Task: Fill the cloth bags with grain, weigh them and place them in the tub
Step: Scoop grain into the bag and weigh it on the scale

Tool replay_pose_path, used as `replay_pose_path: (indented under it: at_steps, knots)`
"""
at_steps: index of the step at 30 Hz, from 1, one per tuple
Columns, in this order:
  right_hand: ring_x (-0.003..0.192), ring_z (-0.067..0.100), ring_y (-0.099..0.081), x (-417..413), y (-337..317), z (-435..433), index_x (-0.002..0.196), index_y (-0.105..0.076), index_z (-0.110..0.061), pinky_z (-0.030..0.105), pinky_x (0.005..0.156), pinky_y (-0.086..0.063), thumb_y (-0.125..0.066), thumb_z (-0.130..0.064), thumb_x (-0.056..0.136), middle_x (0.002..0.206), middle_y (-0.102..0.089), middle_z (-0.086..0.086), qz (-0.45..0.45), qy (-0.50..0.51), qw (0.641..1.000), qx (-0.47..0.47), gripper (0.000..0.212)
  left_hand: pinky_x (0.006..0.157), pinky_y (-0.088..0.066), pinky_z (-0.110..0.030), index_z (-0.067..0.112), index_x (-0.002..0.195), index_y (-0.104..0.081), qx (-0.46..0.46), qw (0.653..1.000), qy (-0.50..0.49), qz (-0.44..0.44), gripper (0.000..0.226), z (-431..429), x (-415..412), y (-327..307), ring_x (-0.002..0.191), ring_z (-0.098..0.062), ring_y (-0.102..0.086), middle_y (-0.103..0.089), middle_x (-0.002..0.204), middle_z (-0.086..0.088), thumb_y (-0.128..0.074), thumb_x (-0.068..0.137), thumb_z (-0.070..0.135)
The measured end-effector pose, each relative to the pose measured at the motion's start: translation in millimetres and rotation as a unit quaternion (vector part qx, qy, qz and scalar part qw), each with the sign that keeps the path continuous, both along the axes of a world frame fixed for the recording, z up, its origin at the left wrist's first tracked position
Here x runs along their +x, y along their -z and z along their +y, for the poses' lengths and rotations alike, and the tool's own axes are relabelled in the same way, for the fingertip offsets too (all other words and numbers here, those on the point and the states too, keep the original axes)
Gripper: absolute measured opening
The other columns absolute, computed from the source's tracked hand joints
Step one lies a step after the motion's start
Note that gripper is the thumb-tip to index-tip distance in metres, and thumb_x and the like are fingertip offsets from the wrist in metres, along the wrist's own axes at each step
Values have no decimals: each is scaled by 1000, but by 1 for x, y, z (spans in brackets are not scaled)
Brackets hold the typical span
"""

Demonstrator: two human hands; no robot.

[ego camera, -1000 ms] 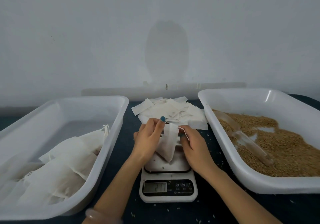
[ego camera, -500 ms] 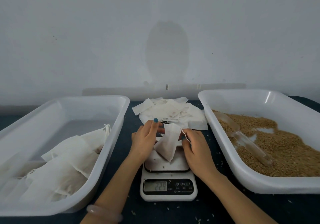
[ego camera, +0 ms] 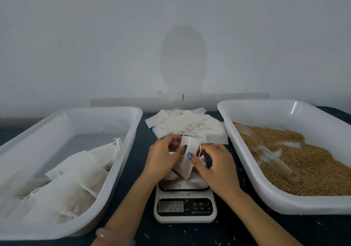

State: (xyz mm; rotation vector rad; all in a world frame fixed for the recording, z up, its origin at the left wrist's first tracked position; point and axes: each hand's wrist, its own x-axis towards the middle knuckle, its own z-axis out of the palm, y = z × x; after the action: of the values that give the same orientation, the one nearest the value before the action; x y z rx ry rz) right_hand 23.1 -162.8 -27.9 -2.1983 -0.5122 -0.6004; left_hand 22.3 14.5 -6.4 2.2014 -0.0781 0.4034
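Note:
A small white cloth bag (ego camera: 187, 160) stands on the white digital scale (ego camera: 185, 206), whose display reads 229. My left hand (ego camera: 163, 158) pinches the bag's left edge near the top. From the right, my right hand (ego camera: 214, 163) holds the bag, its thumb on the cloth and the drawstring by its fingers. The left tub (ego camera: 98, 124) holds several filled white bags (ego camera: 76, 177). Brown grain (ego camera: 307, 162) and a clear scoop (ego camera: 269, 156) lie in the right tub (ego camera: 250, 105).
A heap of empty white cloth bags (ego camera: 186, 126) lies behind the scale, between the two tubs. Loose grains are scattered on the dark tabletop (ego camera: 140, 224) around the scale. A grey wall stands close behind.
Both hands have shifted their hold on the bag, and my right thumb now lies on its front. The display went from about 217 to 229.

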Motion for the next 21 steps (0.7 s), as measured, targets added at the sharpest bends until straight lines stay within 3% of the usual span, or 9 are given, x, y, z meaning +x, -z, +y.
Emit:
replay_pose_path:
  at_steps: [2,4,7,10,12,14,18,21]
  knots:
    - [90,6,-52,1,0,1,82,-61,-30,34,77,-48,-60,-50,89,83,-59,-18,-4,-1,1000,12,21,79,-51,-19,36,110,-62,-25,1000,7,6,16,1,0,-1,88,4,-63,-68,93,20,-62,94,35]
    - [89,6,-50,2,0,2,80,-54,-33,32,76,-46,-63,-37,91,82,-56,-17,-3,-4,999,33,15,70,-48,-16,32,96,-63,-65,998,21,7,7,2,0,-3,78,2,-61,-67,84,17,-57,96,30]
    - [83,10,-51,6,0,4,83,-49,-35,25,70,-41,-57,-39,94,81,-55,-5,7,-7,998,55,14,65,-43,-19,18,89,-62,-119,992,48,-2,12,1,-4,-6,68,-1,-53,-61,74,10,-55,98,20]
    - [81,11,-53,10,1,4,88,-52,-32,22,69,-41,-57,-38,95,84,-58,-1,16,-5,998,63,10,64,-48,-14,24,93,-60,-146,985,91,5,5,2,-6,-9,71,0,-60,-66,78,13,-64,92,26]
    - [86,10,-56,12,2,4,95,-59,-27,23,73,-47,-60,-32,96,91,-61,-1,22,-4,998,65,5,65,-55,-24,28,96,-56,-108,991,77,14,26,1,-6,-9,74,-12,-65,-68,83,7,-76,81,37]
    - [89,9,-56,12,2,4,99,-63,-23,21,75,-48,-61,-30,96,95,-62,-1,26,-8,997,68,8,61,-53,-21,33,94,-53,-62,997,36,4,35,0,-4,-9,73,-9,-64,-68,85,10,-83,75,35]
    - [92,3,-55,11,-2,3,97,-62,-26,17,76,-45,-60,-29,97,95,-64,-5,30,-29,996,74,3,57,-44,-9,38,92,-58,-26,999,14,-14,31,8,-6,-23,70,2,-64,-70,77,21,-82,77,26]
    - [95,5,-55,10,-4,3,98,-64,-26,18,74,-45,-58,-25,98,89,-68,-16,34,-49,994,90,6,57,-39,-9,40,88,-64,24,995,-74,-56,18,25,-13,-48,68,2,-59,-66,71,21,-75,82,27]
